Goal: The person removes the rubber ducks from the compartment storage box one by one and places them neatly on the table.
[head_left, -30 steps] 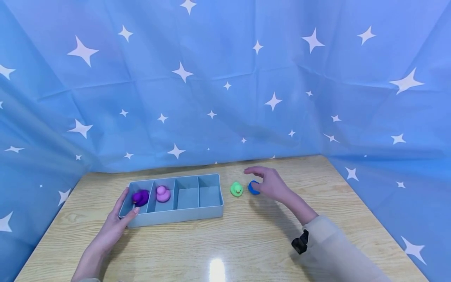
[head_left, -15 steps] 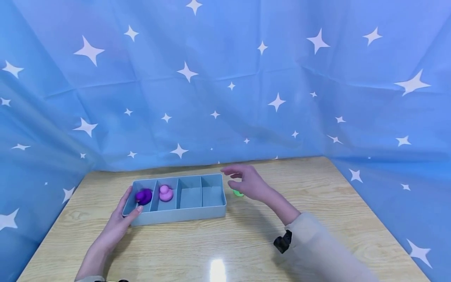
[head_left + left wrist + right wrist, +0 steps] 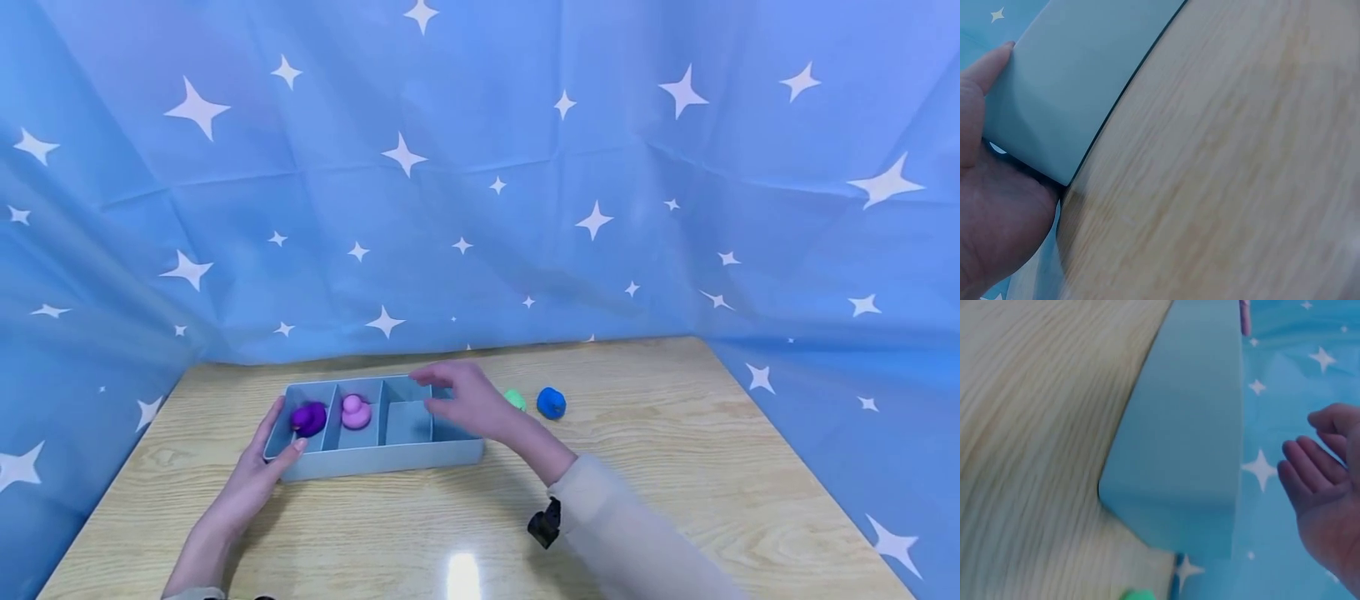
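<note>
A long blue-grey divided box [image 3: 382,457] stands on the table. My left hand [image 3: 247,483] grips its left end, the thumb over the front rim; the left wrist view shows the thumb [image 3: 991,69] against the box wall. A dark purple rubber duck [image 3: 309,419] sits in the leftmost compartment, a pink rubber duck [image 3: 356,412] in the second. Over the two right compartments hovers my right hand [image 3: 472,402], with loosely bent fingers and nothing seen between them. A green rubber duck [image 3: 514,400], partly hidden by that hand, and a blue rubber duck [image 3: 551,402] lie right of the box.
The light wooden table [image 3: 675,467] extends to the right and in front of the box. A blue cloth [image 3: 480,167] with white stars hangs behind the table and along both sides. A black device [image 3: 545,523] is strapped at my right wrist.
My right hand has moved left from above the blue duck, past the green duck, to over the box. The blue duck has come back into sight. My left hand stays at the box end.
</note>
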Demonstrator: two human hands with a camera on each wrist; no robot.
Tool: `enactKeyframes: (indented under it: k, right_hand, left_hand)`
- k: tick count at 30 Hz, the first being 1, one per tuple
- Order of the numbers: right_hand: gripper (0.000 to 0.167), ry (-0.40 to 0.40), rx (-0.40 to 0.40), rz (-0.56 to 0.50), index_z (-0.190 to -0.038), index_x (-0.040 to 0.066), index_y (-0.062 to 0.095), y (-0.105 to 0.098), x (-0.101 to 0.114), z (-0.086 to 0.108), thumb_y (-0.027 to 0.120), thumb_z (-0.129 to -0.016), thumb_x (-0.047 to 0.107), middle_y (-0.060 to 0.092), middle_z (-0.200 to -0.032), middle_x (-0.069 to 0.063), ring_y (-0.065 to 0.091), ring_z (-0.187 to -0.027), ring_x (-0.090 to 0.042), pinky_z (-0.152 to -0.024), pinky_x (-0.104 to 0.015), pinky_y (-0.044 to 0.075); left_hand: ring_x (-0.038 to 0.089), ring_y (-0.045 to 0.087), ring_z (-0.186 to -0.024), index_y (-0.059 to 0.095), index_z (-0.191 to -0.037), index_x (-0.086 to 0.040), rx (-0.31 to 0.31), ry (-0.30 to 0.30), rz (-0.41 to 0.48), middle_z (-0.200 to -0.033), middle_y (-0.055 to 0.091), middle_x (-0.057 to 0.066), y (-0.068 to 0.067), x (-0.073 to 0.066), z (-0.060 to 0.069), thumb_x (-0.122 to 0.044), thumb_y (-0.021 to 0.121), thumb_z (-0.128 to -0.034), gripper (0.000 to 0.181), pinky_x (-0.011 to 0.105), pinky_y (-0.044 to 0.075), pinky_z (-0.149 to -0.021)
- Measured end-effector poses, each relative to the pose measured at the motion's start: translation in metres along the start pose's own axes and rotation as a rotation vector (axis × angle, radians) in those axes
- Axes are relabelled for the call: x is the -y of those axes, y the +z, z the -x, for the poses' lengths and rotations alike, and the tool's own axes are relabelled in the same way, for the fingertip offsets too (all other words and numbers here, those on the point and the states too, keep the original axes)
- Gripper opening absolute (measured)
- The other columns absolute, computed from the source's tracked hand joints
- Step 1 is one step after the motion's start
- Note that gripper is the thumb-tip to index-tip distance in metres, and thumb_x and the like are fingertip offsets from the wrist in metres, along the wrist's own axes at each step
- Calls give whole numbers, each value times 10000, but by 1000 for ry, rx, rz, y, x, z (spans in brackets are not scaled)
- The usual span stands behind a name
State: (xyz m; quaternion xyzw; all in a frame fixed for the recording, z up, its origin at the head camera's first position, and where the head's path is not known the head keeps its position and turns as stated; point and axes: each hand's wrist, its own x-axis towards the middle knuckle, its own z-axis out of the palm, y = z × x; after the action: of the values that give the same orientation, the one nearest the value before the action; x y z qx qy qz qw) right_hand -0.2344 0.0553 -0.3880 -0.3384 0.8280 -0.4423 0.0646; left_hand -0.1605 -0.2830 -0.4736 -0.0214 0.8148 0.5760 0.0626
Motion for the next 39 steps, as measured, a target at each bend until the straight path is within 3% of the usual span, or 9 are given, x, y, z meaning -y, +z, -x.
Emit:
enactKeyframes:
  k: [13, 23, 32, 39]
  right_hand:
    - [420, 75, 16, 7, -1386, 57, 636, 46, 5, -34, 702, -972, 65, 655, -1364, -66, 595, -1280, -219, -1071, -418, 487]
    - [421, 92, 8, -1, -1379, 60, 645, 69, 9, -52, 726, -969, 110, 680, -1328, -64, 606, -1261, -201, -1065, -391, 490]
    - [415, 89, 24, 75, -1377, 67, 653, 82, 9, -69, 723, -983, 178, 675, -1335, -37, 585, -1285, -169, -1060, -277, 467]
    - [383, 60, 72, 148, -1344, 41, 672, 87, 10, -80, 717, -969, 107, 718, -1177, -50, 621, -997, -88, -917, -188, 500]
  left_hand:
    - [496, -141, -1511, -92, -1645, -345, -7, -1, 0, -1703, -110, 168, -1, 5, -3, -338, 578, -1061, 889, 783, -21, -1118]
    - [482, -132, -1519, -78, -1650, -336, -18, 5, 8, -1705, -94, 169, 1, 4, -3, -346, 589, -1054, 895, 771, -26, -1128]
    - [480, -124, -1522, -76, -1646, -368, -16, -4, 14, -1707, -89, 169, 2, 2, -2, -355, 585, -1055, 888, 774, -9, -1129]
    - [489, -125, -1518, -78, -1642, -383, -15, -3, 8, -1709, -93, 154, 2, 3, -2, -357, 582, -1057, 883, 788, 4, -1118]
